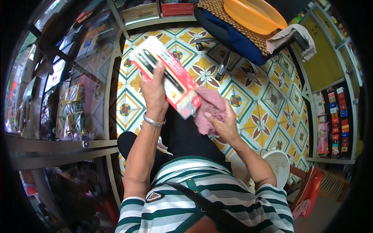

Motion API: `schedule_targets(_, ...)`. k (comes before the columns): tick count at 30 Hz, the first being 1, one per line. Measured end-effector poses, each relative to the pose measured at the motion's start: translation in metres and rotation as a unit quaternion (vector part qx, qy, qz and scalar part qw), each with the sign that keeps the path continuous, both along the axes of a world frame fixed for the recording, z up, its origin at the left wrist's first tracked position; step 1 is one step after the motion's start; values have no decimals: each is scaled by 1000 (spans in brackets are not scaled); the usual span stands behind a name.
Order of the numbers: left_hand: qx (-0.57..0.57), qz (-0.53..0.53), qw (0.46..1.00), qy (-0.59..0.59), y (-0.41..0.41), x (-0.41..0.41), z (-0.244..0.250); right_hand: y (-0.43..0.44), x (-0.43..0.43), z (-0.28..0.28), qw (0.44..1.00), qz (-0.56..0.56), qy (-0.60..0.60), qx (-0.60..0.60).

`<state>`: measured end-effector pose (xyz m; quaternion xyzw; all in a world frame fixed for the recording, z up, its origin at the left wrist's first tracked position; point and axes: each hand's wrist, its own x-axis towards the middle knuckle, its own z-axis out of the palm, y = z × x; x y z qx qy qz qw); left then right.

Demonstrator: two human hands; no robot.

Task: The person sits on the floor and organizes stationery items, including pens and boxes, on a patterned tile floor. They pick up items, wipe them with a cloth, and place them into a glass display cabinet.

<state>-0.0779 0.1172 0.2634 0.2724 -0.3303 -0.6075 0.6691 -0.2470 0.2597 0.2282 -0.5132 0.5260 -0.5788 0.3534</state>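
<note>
My left hand (154, 93) grips a red and white retail box (183, 77) by its lower left side, thumb over the front. The box is tilted, with a window or picture of long dark items on its face, and bears writing; its upper end is blurred. In my right hand (224, 125) is a bunched pink cloth (209, 112), which meets the lower right end of the box. Both hands are in front of my lap, above the tiled floor.
Glass display cases (99, 143) stand on the left. Ahead is an office chair (233, 43) bearing an orange plastic basin (256, 17) and a light towel (291, 38). A cabinet with small boxes (335, 122) is at the right, a white round lid or stool (278, 167) near my right elbow.
</note>
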Motion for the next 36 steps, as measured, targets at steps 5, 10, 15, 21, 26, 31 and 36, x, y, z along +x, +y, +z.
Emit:
schedule_targets(5,1,64,996,67,-12,8,-1,-6,-22,22,998,-65,17,0)
schedule_targets(10,78,16,989,127,19,-20,-1,-34,16,33,990,-47,118,-55)
schedule_targets(15,71,-47,983,166,39,-24,-1,-65,38,15,994,-71,11,-85)
schedule_targets(21,84,-84,980,162,44,-9,0,-75,17,15,971,14,-228,-69)
schedule_targets(26,100,-78,977,169,45,-6,2,-74,6,19,971,3,-227,-77)
schedule_targets(31,86,-81,979,168,42,-2,2,-67,4,21,961,-10,-267,-72)
schedule_targets(36,106,-152,967,174,41,7,2,-64,9,25,955,-44,-273,-106)
